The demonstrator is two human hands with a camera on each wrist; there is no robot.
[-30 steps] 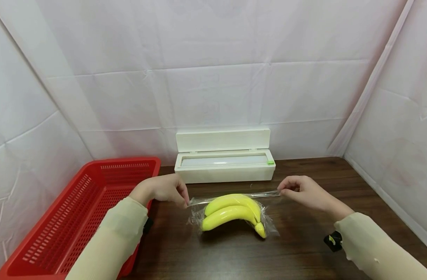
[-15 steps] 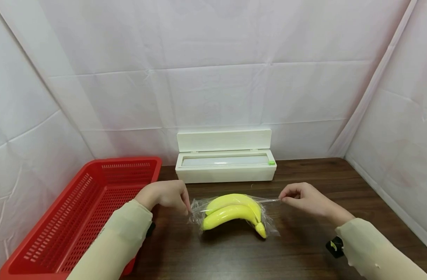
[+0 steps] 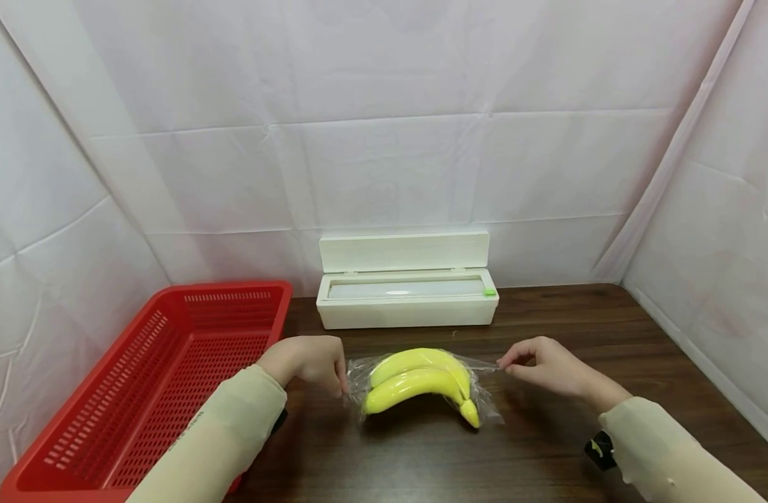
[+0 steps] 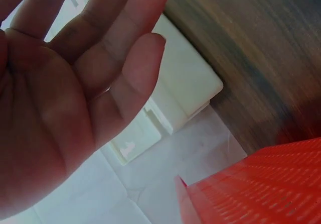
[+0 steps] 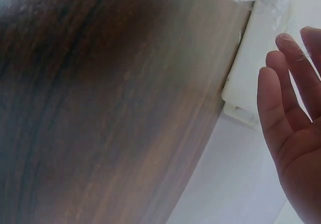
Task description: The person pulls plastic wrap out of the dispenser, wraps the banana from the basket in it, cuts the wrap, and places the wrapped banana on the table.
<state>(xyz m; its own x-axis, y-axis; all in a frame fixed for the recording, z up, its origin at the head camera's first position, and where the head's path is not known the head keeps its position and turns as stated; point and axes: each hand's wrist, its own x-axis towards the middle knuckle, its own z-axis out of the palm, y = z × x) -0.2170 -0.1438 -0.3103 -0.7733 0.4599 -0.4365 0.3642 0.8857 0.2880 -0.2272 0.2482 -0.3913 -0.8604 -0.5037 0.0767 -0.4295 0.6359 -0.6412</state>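
Note:
A bunch of yellow bananas (image 3: 415,390) lies on the dark wooden table, covered by clear plastic wrap (image 3: 360,377). My left hand (image 3: 314,363) is at the wrap's left edge, pinching it with the fingertips pointing down. At the far right end, my right hand (image 3: 550,367) pinches a drawn-out corner of the wrap between thumb and forefinger. In the right wrist view a strand of clear wrap reaches the fingertips of the right hand (image 5: 296,93). The left wrist view shows the palm and fingers of the left hand (image 4: 75,78), but its pinch is out of frame.
Behind the bananas stands a white plastic wrap dispenser box (image 3: 409,313), its lid raised and a roll inside; a green piece sits at its right end. To the left is a red perforated basket (image 3: 75,419). White fabric walls (image 3: 384,175) enclose the table.
Both hands have come down and slightly nearer, lowering the wrap's far edge over the bananas. The taut strip above them has slackened. The bananas have stayed in place.

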